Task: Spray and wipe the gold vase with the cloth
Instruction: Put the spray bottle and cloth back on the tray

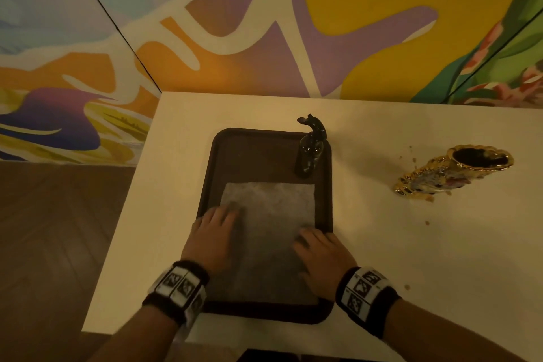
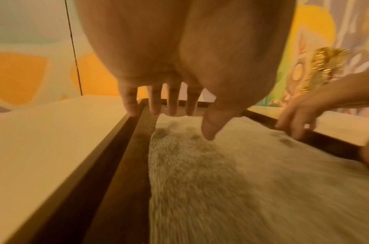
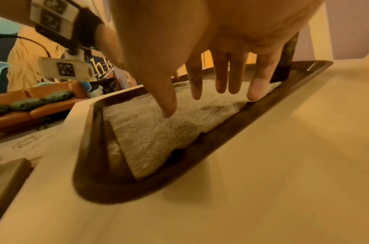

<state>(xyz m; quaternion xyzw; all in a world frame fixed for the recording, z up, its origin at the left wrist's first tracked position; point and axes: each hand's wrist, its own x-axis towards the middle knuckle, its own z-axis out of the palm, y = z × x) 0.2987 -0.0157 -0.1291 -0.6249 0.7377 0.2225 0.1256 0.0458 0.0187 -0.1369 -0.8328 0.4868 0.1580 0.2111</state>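
A grey cloth (image 1: 269, 223) lies flat in a dark brown tray (image 1: 264, 144) on the white table. My left hand (image 1: 217, 222) hovers just over the cloth's left side, fingers straight and spread (image 2: 171, 105). My right hand (image 1: 311, 239) is over the cloth's right edge, fingers straight too (image 3: 223, 79). Neither hand holds anything. A dark spray bottle (image 1: 312, 145) stands at the tray's far right corner. The gold vase (image 1: 454, 172) lies on its side on the table, well to the right of the tray, and shows in the left wrist view (image 2: 325, 66) too.
Small brown spots (image 1: 414, 159) dot the table (image 1: 411, 244) near the vase. A painted wall stands behind the table. The table's left edge drops to a wooden floor (image 1: 58, 229). A brown sofa (image 3: 33, 105) shows far off in the right wrist view.
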